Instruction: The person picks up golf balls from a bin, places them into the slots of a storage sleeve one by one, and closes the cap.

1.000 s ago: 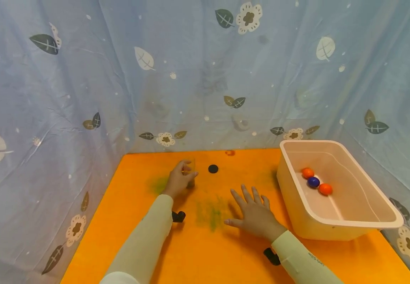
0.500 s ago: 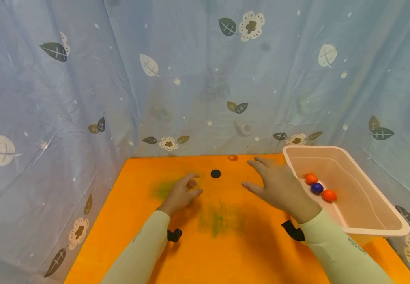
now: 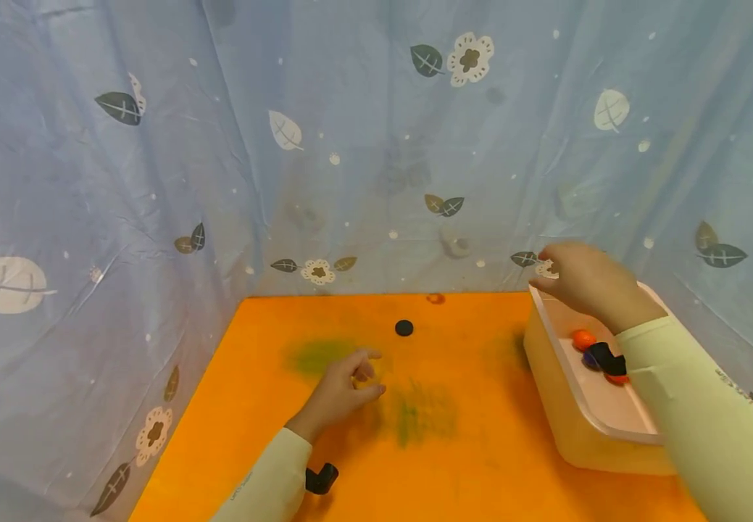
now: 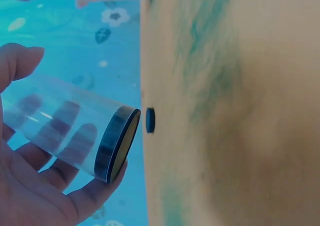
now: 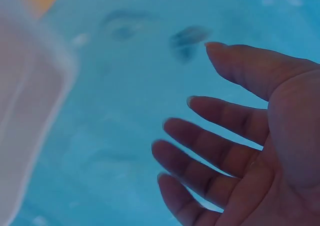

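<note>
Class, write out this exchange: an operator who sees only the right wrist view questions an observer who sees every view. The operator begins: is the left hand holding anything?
Observer: Yes, the left hand grips a clear container with a black band at one end.
Operator: What shows inside the tub?
Observer: Two orange balls and a dark blue ball.
Operator: Anything loose on the table?
Observer: A small black disc lies near its far edge.
</note>
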The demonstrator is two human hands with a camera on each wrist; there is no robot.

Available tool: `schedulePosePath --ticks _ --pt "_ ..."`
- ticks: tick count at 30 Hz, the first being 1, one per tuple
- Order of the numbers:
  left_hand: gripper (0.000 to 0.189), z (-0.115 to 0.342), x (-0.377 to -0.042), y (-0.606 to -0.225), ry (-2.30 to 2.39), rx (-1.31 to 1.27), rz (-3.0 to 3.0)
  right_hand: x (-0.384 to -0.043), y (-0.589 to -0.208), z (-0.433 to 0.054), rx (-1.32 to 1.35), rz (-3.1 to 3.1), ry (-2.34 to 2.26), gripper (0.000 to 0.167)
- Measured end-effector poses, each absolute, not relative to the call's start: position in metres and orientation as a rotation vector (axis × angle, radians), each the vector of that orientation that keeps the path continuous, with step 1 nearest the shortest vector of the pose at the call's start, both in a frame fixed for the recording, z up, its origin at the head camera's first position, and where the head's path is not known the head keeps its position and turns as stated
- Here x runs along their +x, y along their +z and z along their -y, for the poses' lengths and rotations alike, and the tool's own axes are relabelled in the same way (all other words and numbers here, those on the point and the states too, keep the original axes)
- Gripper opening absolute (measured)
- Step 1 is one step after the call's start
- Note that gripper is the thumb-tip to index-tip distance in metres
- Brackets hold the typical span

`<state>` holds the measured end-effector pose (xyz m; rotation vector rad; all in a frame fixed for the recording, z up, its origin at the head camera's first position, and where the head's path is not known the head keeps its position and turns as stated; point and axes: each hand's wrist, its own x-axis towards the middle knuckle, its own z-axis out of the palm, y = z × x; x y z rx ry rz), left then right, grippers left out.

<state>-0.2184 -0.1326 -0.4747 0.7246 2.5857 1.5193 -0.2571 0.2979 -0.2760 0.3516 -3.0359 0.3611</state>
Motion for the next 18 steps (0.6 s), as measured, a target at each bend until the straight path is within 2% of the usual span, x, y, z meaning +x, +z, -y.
schedulePosePath --ticks 5,9,13,15,18 --pt "0.026 0.132 -0.199 -0.474 1.542 0.708 -2.548 -0.284 -0.306 -0.341 0.266 3.153 0.303 0.045" --pt "0.02 0.13 -0.185 -0.476 1.539 0.725 -2.523 -0.294 -0.344 -0.374 0.341 3.275 0.321 0.029" --pt "0.04 0.128 -0.172 -0.479 1.508 0.718 -2.469 -0.294 -0.382 -0.403 0.364 3.368 0.516 0.015" --pt "0.044 0.127 -0.166 -0.481 1.499 0.702 -2.44 -0.291 -0.399 -0.41 0.311 3.387 0.62 0.011" --pt "0.047 0.126 -0.158 -0.48 1.507 0.681 -2.411 -0.284 -0.415 -0.411 0.233 3.371 0.678 0.017"
